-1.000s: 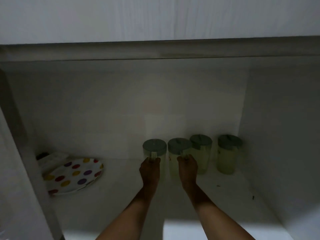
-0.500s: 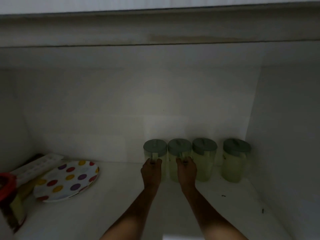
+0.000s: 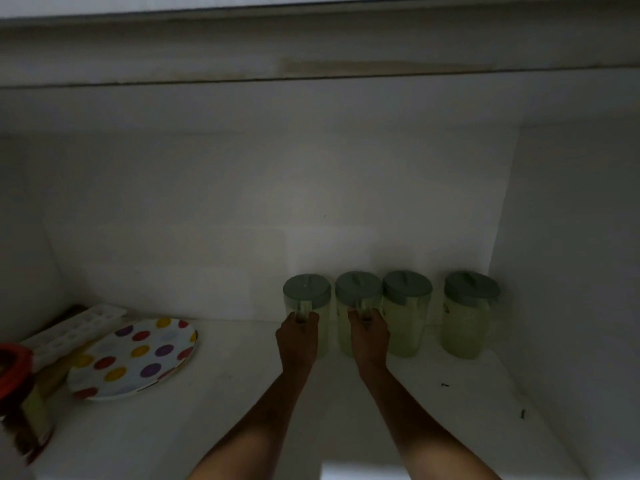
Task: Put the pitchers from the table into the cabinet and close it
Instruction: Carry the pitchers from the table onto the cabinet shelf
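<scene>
Several pale green pitchers with grey-green lids stand in a row at the back right of the white cabinet shelf. My left hand is closed around the handle of the leftmost pitcher. My right hand grips the handle of the second pitcher. Both of these stand upright on the shelf, close together. To their right are a third pitcher touching the second and a fourth pitcher set slightly apart, near the right wall.
A polka-dot plate lies at the shelf's left, with a white ice-cube tray behind it and a red-rimmed object at the far left edge. The cabinet's right wall stands close to the fourth pitcher.
Both hands have pushed their pitchers a little deeper and rightward, closing the gap to the third pitcher. My view has moved further into the cabinet.
</scene>
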